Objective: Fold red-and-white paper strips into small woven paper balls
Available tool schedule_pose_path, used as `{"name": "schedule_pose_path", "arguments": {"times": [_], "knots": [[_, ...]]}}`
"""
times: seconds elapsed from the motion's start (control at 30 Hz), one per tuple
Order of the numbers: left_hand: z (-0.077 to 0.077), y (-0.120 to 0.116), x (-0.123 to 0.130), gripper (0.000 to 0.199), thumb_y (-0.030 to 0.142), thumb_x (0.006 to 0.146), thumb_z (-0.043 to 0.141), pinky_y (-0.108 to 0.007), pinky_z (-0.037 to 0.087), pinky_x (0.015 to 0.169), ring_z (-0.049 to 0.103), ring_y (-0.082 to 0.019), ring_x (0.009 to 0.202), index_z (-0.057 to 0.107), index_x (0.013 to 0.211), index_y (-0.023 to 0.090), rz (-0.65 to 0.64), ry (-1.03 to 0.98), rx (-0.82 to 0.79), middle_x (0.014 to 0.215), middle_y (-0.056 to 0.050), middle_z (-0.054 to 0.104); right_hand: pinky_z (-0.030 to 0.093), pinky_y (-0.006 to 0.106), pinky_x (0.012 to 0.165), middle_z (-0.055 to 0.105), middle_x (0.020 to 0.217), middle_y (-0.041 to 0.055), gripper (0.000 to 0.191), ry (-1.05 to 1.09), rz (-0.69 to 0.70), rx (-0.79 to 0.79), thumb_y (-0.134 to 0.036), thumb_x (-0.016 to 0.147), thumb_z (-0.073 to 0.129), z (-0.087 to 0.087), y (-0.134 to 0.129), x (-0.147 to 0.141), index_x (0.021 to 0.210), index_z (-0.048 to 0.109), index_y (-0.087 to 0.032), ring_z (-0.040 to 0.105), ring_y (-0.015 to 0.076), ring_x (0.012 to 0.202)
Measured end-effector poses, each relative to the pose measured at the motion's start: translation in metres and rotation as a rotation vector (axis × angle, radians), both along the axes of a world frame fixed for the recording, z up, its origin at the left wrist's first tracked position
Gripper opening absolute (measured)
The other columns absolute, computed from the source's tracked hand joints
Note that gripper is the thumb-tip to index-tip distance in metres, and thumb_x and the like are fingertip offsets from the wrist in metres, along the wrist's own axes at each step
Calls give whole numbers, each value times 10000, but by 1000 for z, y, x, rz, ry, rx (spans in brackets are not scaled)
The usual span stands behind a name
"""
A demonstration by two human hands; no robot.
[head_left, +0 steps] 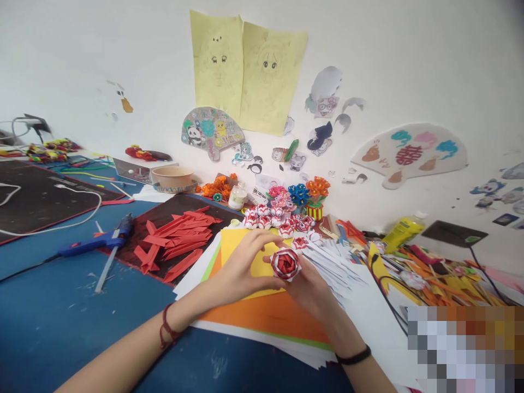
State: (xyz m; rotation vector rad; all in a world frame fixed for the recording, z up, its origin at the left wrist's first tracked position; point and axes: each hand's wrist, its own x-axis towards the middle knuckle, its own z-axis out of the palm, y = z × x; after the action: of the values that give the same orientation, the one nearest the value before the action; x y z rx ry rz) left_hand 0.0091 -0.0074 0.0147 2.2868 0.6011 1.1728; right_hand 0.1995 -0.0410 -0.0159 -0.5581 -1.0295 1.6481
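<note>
A folded paper flower, red in the middle with white-edged petals, faces up between my hands. My right hand holds it from below and behind, and one fingertip pokes out on its left side. My left hand curves around the flower's left side with thumb and fingers apart. Its thumb tip is close to the flower's lower edge; whether it touches, I cannot tell. Beneath my hands lies a stack of coloured paper sheets, orange and yellow on top. Similar red-and-white flowers cluster just beyond.
Folded red paper strips are piled on a dark mat at left. A blue glue gun with a glue stick lies beside them. White paper strips spread at right, near a yellow bottle. A round bowl stands by the wall.
</note>
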Motion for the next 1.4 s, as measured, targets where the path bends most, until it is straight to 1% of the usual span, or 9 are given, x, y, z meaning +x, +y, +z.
{"name": "schedule_pose_path", "arguments": {"times": [0.1,0.27,0.43,0.6,0.8,0.87,1.0,1.13,1.4], "knots": [[-4,-2,2,775,377,728,805,-432,404,1044,440,-275,1264,383,1370,279,-3,8,57,1366,-109,482,495,346,805,706,1112,104,406,-2,-4,3,-447,934,555,-1,-1,-1,1284,601,-246,635,252,1049],[-11,-5,4,704,323,771,772,-416,423,987,501,-261,1179,382,1356,274,62,27,130,1294,-87,551,488,354,814,705,1047,84,419,-40,-20,31,-442,938,550,-3,-2,-3,1313,572,-257,653,236,958],[-11,-8,4,617,306,794,751,-379,434,910,546,-233,1051,424,1316,267,109,37,174,1200,-64,612,507,358,803,639,1219,76,354,-54,-28,54,-445,922,572,-2,-1,-4,1214,632,-255,637,250,1007],[-10,-9,4,538,282,802,738,-367,436,872,551,-229,1010,465,1265,251,146,24,191,1152,-65,627,493,405,886,652,1193,99,431,-70,2,81,-476,903,596,4,-2,-3,1266,604,-243,619,265,1047],[-11,-6,5,663,358,731,805,-376,441,908,538,-241,1069,436,1270,240,128,-36,121,1216,-93,579,515,366,872,667,1128,87,500,-37,11,79,-489,826,698,-4,2,-3,1249,621,-234,622,230,983],[-10,-4,4,502,353,779,763,-354,444,889,539,-225,1054,475,1169,224,118,-101,84,1186,-95,577,518,356,871,678,1097,76,467,-7,-10,70,-477,837,690,-8,4,-2,1234,633,-236,631,217,965],[-8,2,0,78,230,933,544,-304,416,798,529,-171,898,485,890,201,241,-208,54,945,-45,582,516,383,900,698,1093,71,438,14,-19,34,-462,862,666,-9,5,0,1239,632,-242,664,208,910],[-9,8,-3,112,212,936,507,-284,393,736,482,-146,768,487,827,195,307,-202,0,822,-11,551,521,372,899,705,1113,87,449,22,-32,10,-474,863,664,-8,4,0,1241,630,-233,670,205,936],[-19,14,0,128,257,924,512,-287,407,736,515,-152,759,559,827,188,317,-113,-40,795,-10,592,539,370,860,709,1053,58,461,31,-68,-8,-494,823,706,-13,7,1,1210,648,-250,686,192,853]]}}
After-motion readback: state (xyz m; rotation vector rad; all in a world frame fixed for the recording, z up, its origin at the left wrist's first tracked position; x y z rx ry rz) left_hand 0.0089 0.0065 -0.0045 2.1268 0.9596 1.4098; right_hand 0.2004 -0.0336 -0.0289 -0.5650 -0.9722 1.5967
